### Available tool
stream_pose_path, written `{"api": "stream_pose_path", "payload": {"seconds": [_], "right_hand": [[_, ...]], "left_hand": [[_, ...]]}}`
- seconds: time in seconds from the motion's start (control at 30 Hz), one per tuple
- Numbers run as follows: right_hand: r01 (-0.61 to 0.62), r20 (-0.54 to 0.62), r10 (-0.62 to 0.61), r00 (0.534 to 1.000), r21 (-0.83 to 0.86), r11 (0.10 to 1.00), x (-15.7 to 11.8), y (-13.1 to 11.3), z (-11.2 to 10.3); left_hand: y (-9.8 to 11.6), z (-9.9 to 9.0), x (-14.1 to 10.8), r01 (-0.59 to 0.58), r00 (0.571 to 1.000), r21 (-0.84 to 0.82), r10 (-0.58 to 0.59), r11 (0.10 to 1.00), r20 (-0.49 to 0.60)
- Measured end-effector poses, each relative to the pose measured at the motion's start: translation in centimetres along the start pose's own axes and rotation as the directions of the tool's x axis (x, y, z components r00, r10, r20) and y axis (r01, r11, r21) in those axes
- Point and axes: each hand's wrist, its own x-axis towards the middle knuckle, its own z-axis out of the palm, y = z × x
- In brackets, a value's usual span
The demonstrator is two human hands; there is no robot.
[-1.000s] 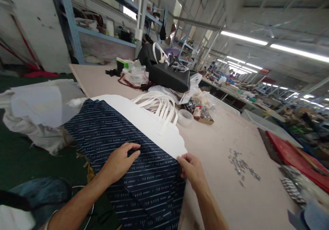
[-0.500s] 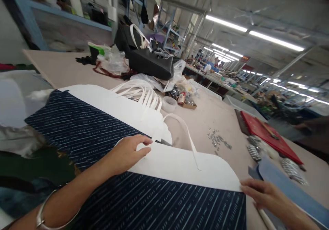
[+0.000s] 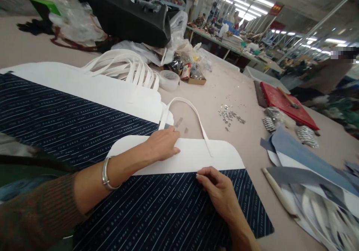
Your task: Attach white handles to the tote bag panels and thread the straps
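Note:
My left hand (image 3: 164, 144) rests on the white top band (image 3: 193, 148) of a panel, its thumb apart from the fingers. Its fingertips lie close to the left end of a narrow white strap (image 3: 183, 99), which arches up and comes down on the band further right. Below the band, the panel is dark navy fabric (image 3: 168, 202) with slanted pale stripes and lettering. My right hand (image 3: 217, 187) is over the seam between white and navy, thumb and forefinger pinched together. Whatever that pinch holds is too small to make out.
At left lie stacked similar panels (image 3: 64, 97) with a bundle of white straps (image 3: 129, 66). Behind are a clear tape roll (image 3: 169, 80) and a black bag (image 3: 131, 17). Small metal pieces (image 3: 228, 114) lie scattered. Blue-grey pieces (image 3: 308, 157) and a red folder (image 3: 288, 103) are at right.
My view has moved closer and lower. My right hand has left the panel's right corner and come inward to the seam. My left hand now reaches further over the band, near the strap's left end.

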Motion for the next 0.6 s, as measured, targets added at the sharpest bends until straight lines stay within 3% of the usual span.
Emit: {"api": "stream_pose_path", "payload": {"seconds": [0.3,0.47,0.6], "right_hand": [[0.066,0.04,-0.06,0.997,-0.171,0.983,0.4,-1.4,0.9],[-0.023,0.077,0.032,0.997,-0.111,0.994,0.3,-1.2,0.5],[-0.067,0.084,0.069,0.994,-0.029,0.997,0.2,-0.9,0.3]], "left_hand": [[-1.3,-3.0,4.0,-0.081,0.976,-0.072,0.094,0.994,0.197],[-1.9,-4.8,6.1,-0.158,0.9,-0.217,0.231,0.963,0.37],[-1.9,-5.3,7.6,-0.188,0.847,-0.265,0.293,0.946,0.444]]}}
